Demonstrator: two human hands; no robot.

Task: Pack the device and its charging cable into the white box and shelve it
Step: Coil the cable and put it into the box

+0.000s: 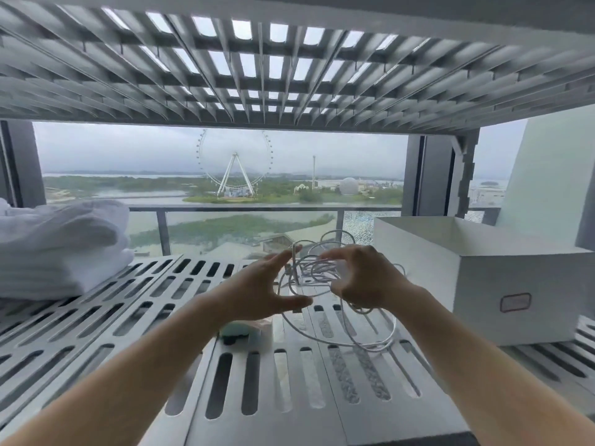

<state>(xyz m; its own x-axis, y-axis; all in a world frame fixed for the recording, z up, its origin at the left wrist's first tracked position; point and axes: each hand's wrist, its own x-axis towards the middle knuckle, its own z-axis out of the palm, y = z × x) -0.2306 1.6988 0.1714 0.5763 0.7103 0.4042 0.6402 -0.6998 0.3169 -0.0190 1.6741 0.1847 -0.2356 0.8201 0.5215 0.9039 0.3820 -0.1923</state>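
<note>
A loose tangle of white charging cable (325, 268) lies on the slotted metal shelf (138, 304), with loops trailing toward me. My left hand (267, 288) is spread open just left of the tangle, fingertips at the cable. My right hand (363, 278) curls around the right side of the loops, thumb and fingers apart. A small pale green device (248, 333) rests on the shelf under my left wrist, partly hidden. The open white box (483, 278) stands on the shelf at the right, its lid (547, 175) upright behind it.
Folded white towels (61, 249) are stacked at the left of the shelf. Another slotted shelf (257, 69) hangs low overhead. A window with a railing lies behind the shelf unit.
</note>
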